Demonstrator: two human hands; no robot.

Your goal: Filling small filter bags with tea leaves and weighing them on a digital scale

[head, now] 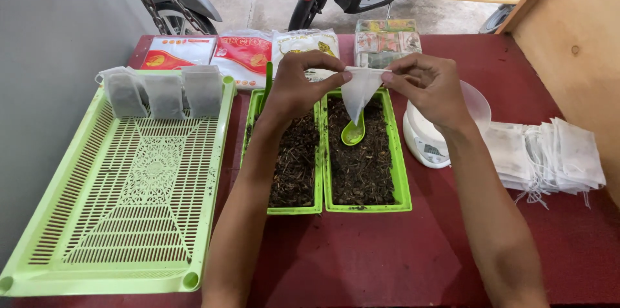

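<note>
My left hand [303, 85] and my right hand [429, 88] both pinch the top edge of a small white mesh bag [359, 90], holding it up over the right of two green trays of dark loose tea. The right tea tray [401, 172] has a green plastic spoon [353, 133] lying in the tea, just under the bag's hanging point. The left tea tray [294, 208] lies under my left forearm. A second green spoon handle [268, 85] sticks up behind my left hand.
A large green slotted tray [129, 217] on the left holds three filled white bags [165, 92] leaning at its far edge. A stack of empty white bags [549, 153] lies at right, beside a white scale [429, 143]. Packets [242, 53] line the red table's [387, 256] back; a wooden panel [575, 43] stands at right.
</note>
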